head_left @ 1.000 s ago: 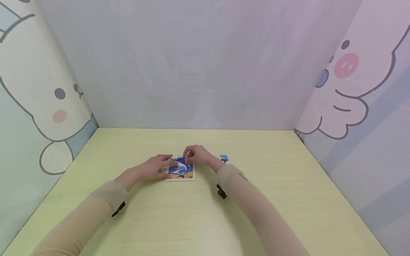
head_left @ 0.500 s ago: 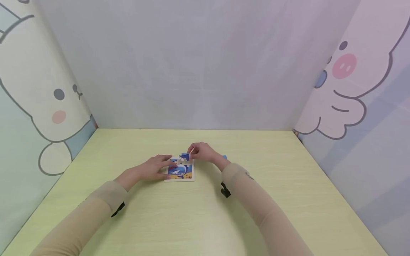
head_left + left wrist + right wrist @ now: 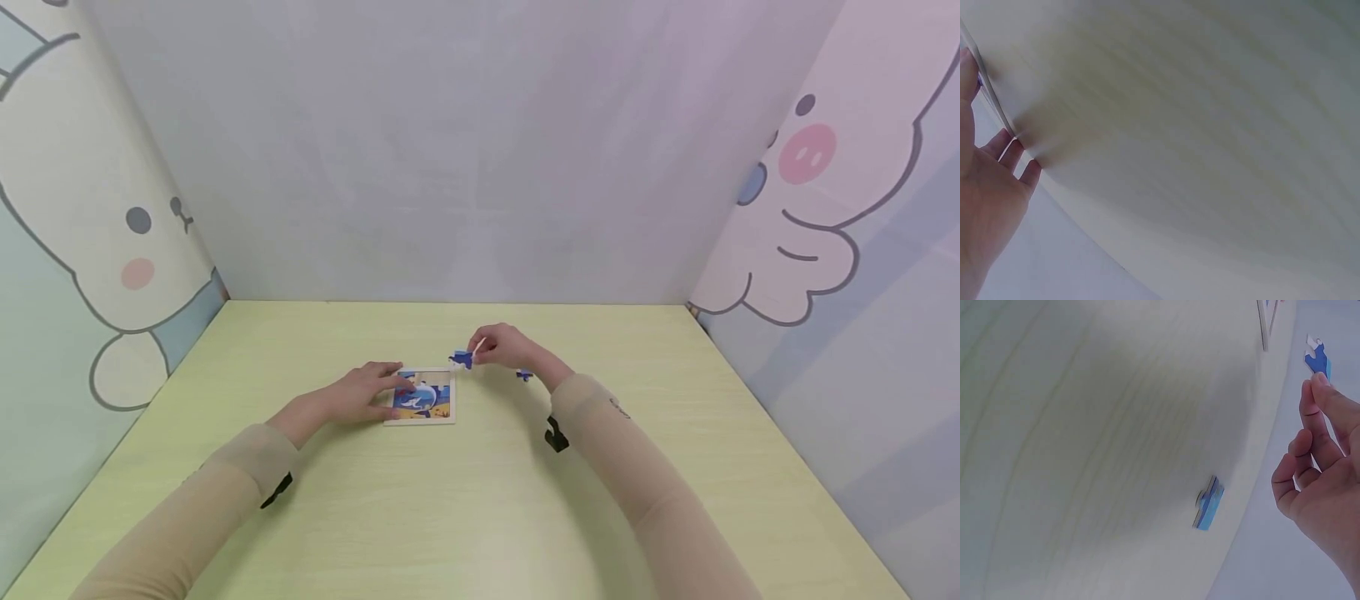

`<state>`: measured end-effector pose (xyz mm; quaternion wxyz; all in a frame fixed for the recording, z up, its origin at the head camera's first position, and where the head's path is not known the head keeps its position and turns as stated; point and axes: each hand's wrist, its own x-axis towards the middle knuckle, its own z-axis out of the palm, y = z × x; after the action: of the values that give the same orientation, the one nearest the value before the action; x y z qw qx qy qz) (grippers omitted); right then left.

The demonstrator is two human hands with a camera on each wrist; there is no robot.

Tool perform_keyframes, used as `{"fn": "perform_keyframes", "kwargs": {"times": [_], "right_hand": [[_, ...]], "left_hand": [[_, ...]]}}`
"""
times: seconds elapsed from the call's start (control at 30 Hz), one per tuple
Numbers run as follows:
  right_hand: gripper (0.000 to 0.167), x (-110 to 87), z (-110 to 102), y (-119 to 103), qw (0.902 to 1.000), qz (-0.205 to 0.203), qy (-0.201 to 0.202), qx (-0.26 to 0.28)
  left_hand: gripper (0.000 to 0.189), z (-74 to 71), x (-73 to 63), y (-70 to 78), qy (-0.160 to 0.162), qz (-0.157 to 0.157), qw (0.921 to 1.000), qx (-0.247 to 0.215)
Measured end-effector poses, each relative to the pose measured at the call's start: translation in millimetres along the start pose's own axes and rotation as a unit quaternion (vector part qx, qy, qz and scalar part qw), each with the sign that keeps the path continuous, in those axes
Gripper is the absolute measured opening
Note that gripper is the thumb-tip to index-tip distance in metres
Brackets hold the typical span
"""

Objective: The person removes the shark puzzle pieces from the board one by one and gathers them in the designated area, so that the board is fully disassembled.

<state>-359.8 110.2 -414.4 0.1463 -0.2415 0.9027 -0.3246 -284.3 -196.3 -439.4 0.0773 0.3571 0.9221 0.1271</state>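
Observation:
A square jigsaw puzzle (image 3: 423,400) with a dolphin picture lies in a pale frame on the table. Its upper part shows bare backing. Spread over the frame's left side, my left hand (image 3: 358,393) rests its fingertips on the puzzle; the left wrist view catches this hand (image 3: 991,194) at the frame's edge. My right hand (image 3: 504,346) pinches a blue and white puzzle piece (image 3: 462,359) between thumb and forefinger, above the table just right of the frame. In the right wrist view that piece (image 3: 1317,361) sticks out past the fingertips.
Another blue puzzle piece (image 3: 524,376) lies loose on the table, below the right wrist; the right wrist view shows this loose piece (image 3: 1210,505) too. The light wood table (image 3: 465,508) ends at a pale back wall (image 3: 465,167), with cartoon-printed side panels.
My right hand has lifted a blue piece out of the puzzle's top and carried it to the right. Bare backing now shows there. My left hand has stayed put.

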Motion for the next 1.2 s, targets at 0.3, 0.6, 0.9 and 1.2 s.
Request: {"fn": "perform_keyframes", "kwargs": {"times": [0.3,0.6,0.9,1.2], "right_hand": [[0.009,-14.8,-14,22,0.9995,0.018,-0.007,-0.023],[0.005,-28.9,-21,40,0.9996,0.016,-0.021,-0.011],[0.009,-27.9,-15,45,0.998,0.054,-0.006,-0.033],[0.013,-29.7,-19,39,0.9982,0.037,0.015,-0.044]], "left_hand": [[0.05,-0.9,0.0,0.8,0.0,0.002,1.0,-0.004],[0.05,-0.5,-0.2,1.1,-0.004,-0.001,1.0,-0.006],[0.05,2.1,-0.6,-2.1,-0.001,0.0,1.0,-0.007],[0.052,3.4,-0.6,-4.0,0.002,-0.003,0.9999,-0.01]]}}
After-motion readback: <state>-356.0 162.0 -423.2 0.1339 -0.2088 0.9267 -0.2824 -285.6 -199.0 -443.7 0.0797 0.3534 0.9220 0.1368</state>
